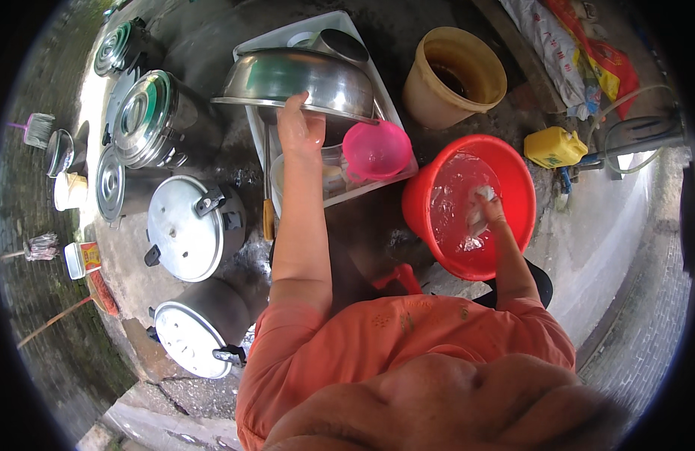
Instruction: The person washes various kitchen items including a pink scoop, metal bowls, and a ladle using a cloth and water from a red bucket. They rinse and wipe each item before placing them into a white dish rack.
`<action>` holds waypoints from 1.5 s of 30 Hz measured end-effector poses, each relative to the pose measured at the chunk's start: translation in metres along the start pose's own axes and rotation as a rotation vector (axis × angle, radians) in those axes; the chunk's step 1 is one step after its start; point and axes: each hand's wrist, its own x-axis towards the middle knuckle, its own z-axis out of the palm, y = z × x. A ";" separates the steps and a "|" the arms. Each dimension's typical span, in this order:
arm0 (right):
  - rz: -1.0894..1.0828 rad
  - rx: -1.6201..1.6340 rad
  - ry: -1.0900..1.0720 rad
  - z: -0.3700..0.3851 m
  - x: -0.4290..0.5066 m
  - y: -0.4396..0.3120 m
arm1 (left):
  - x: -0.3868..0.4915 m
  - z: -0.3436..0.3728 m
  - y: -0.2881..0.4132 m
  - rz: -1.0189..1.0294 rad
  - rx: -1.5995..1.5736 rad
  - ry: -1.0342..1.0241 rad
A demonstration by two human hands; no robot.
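Observation:
My left hand point(302, 127) grips the rim of a large stainless steel basin point(302, 76), which is tilted with its outer side towards the top of the view. Beneath it lies a white plastic tray point(257, 132) with a metal pot point(343, 45), a pink plastic bowl point(376, 149) and other dishes. My right hand point(490, 207) holds a pale, wet cloth point(476, 221) in the water of a red plastic basin point(519, 186). An orange-handled utensil point(268, 219) leans at the tray's lower left edge.
Several large lidded metal pots stand at the left, among them a pressure cooker point(186, 228). A beige bucket point(457, 107) with dark liquid stands behind the red basin. A yellow jug point(553, 147) is at the right, a mop point(42, 247) and a broom point(104, 293) at the far left.

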 end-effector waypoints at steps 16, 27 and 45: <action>-0.105 0.948 -0.483 0.070 -0.087 -0.122 | 0.010 -0.004 -0.018 -0.061 -0.121 -0.095; -0.384 0.431 -0.721 0.303 -0.138 -0.406 | 0.018 -0.002 -0.027 -0.103 -0.378 -0.221; -0.816 -0.965 -0.092 0.177 -0.084 -0.302 | 0.005 -0.008 -0.006 -0.100 -0.334 -0.032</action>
